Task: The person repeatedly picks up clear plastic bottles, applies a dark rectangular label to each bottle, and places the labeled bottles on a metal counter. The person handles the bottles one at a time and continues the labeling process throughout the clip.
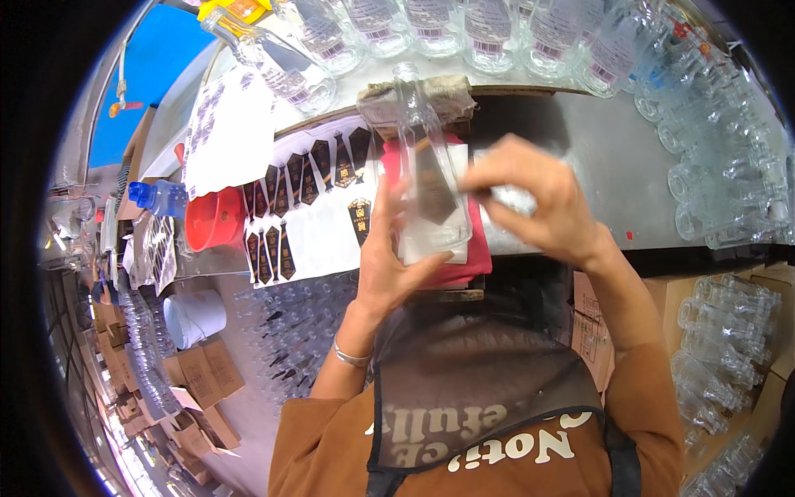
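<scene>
A clear glass bottle (421, 124) lies on its side on a padded rest, its neck on a folded cloth (457, 97) at the far end. On its upper face sits a dark, tie-shaped label (434, 186). My left hand (385, 261) grips the bottle's left side near the base, thumb across the lower end. My right hand (534, 195) is curled at the bottle's right side, blurred by motion. Something small and dark shows at its fingertips, too smeared to name. Left of the bottle lies a white sheet of black tie-shaped labels (321, 170).
Labelled bottles (435, 29) stand along the far side, and more clear bottles (687, 178) lie at the right. A printed sheet (228, 132), a red tub (217, 220) and a blue-capped bottle (157, 199) are to the left. Boxed bottles (720, 331) sit below right.
</scene>
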Demonstrator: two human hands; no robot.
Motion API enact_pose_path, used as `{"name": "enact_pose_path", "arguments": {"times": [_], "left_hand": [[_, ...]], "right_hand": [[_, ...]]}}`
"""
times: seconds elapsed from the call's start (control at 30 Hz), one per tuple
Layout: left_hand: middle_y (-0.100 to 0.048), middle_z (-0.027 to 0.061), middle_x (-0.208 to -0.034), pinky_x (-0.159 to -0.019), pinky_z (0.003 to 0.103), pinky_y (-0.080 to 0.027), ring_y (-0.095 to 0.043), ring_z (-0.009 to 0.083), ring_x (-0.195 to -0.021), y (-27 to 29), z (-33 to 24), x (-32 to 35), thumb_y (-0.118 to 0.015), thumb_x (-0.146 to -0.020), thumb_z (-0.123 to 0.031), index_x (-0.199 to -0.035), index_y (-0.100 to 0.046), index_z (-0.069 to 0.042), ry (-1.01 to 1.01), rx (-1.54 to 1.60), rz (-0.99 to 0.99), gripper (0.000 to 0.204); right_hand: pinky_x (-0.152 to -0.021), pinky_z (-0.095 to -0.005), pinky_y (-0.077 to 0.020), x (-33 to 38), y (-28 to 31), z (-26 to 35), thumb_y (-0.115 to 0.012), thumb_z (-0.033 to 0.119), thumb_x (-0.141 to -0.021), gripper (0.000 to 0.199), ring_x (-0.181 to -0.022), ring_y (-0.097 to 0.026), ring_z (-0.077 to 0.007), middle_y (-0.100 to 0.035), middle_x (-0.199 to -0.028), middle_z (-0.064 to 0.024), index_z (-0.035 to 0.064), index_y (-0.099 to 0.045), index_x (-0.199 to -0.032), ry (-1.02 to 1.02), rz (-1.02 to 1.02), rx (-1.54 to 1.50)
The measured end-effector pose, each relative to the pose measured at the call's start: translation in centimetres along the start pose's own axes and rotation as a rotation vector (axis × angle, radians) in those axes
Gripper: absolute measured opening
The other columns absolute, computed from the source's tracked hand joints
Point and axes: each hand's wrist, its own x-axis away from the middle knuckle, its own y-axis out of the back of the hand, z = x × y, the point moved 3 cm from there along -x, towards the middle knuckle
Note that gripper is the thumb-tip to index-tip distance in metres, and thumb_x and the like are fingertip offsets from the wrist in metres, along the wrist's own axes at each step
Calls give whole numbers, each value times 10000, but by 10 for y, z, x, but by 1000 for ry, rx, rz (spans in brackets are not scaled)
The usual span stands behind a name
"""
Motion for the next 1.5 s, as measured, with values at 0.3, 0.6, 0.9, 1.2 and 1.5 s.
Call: {"name": "enact_pose_path", "arguments": {"times": [0.3,0.6,0.9,1.2,1.5], "left_hand": [[-458,180,-1531,-1033,388,-515,-610,301,-1239,-6,-6,-1,-835,-739,-29,-1604,-122,-6,-57,28,-38,1121],[-572,182,-1375,-998,403,-514,-616,302,-1211,-7,-5,5,-888,-697,-83,-1565,-268,-23,-18,46,-92,1069],[-441,227,-1541,-1063,402,-468,-543,327,-1313,-8,2,4,-886,-691,-84,-1612,-81,-7,-40,-11,-40,1226],[-475,225,-1494,-1051,420,-482,-572,341,-1278,-6,-5,2,-896,-683,-88,-1558,-255,38,-43,22,-62,1092],[-433,223,-1543,-1063,416,-461,-534,318,-1312,-6,-6,3,-874,-708,-65,-1611,-114,-11,-49,-92,-14,1181]], "right_hand": [[-769,-406,-548,37,-33,29,-700,-51,-697,339,-900,-661,-299,-684,-1060,-93,72,-707,-1013,133,55,81],[-738,-366,-503,-6,-42,34,-692,73,-686,227,-845,-598,-254,-612,-890,-43,76,-664,-912,269,-46,435],[-732,-453,-541,-89,-16,-30,-653,149,-832,140,-795,-666,-348,-658,-849,-155,17,-648,-876,-4,-5,415],[-751,-400,-543,-108,8,-28,-647,139,-887,233,-829,-686,-367,-705,-919,-195,-12,-680,-1060,30,-93,457],[-770,-367,-549,-87,2,-37,-666,188,-913,296,-839,-715,-344,-722,-962,-219,-21,-679,-1122,-121,67,269]]}}
